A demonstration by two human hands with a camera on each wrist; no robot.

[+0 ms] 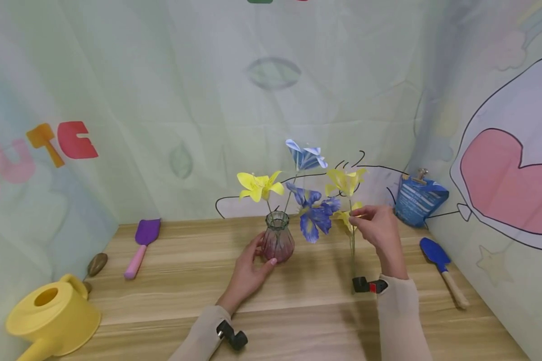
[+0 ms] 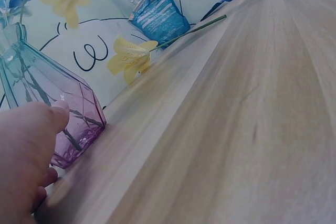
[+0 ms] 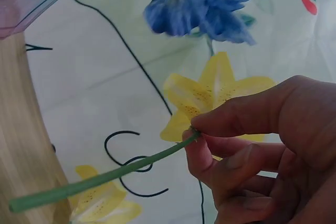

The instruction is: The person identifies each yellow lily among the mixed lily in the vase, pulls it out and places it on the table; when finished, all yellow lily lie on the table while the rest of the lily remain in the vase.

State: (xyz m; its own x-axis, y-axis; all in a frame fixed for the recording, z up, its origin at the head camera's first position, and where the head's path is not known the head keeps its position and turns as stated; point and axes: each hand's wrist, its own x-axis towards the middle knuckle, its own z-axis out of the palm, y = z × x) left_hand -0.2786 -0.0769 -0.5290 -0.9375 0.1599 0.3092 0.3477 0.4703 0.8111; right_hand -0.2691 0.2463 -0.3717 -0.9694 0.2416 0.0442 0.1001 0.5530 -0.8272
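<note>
Head overview; wrist close-ups sharing vase (image 1: 277, 243).

Pale cartoon-printed backdrop walls (image 1: 298, 100) around a light wooden tabletop (image 1: 307, 321)

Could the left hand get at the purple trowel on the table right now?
Probably not yet: the left hand grips the glass vase. The purple trowel lies to its left across bare table, so the way looks free once the vase is released.

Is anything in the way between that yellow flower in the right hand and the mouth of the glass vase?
Yes: the blue flower droops between the yellow flower, pinched by the right hand, and the vase, which the left hand holds.
</note>
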